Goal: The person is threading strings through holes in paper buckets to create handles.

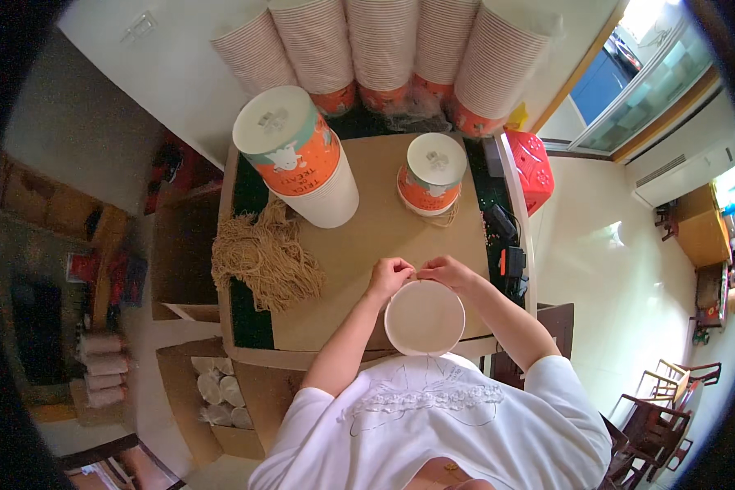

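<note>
A white paper bucket (425,318) stands at the table's near edge against my shirt, its round open mouth facing up. At its far rim, my left hand (390,279) and my right hand (447,271) meet with fingertips pinched close together. Both are closed; whatever is between the fingers is too small to make out. Beyond them sits a short stack of upturned orange and green paper buckets (429,192) with twine round its base. A taller stack of upturned buckets (302,163) leans farther left. A tangled heap of brown twine (265,257) lies at the table's left side.
Tall plastic-wrapped stacks of buckets (384,49) line the table's back. A cardboard sheet (359,253) covers the tabletop's middle. Dark cable-like items (510,253) lie by the right edge, with a red stool (527,167) beyond. An open carton (208,392) of wrapped white items stands lower left.
</note>
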The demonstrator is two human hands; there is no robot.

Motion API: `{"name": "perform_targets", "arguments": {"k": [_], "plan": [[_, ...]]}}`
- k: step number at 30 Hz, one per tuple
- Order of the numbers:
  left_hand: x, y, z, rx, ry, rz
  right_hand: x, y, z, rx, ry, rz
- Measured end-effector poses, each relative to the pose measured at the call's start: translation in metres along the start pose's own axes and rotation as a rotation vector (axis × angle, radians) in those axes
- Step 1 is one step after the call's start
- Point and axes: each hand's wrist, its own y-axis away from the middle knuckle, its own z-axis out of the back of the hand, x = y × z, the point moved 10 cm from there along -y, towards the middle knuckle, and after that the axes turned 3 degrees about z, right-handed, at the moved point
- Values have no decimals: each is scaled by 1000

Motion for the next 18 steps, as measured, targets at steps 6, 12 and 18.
{"name": "perform_targets", "arguments": {"k": [6, 12, 18], "plan": [[3, 4, 7, -148, -150, -60, 1, 1, -3, 92, 169, 78], [4, 2, 7, -176, 14, -45, -21, -8, 9, 149, 253, -17], [7, -2, 3, -133, 42, 23, -5, 2, 3, 66, 99, -49]]}}
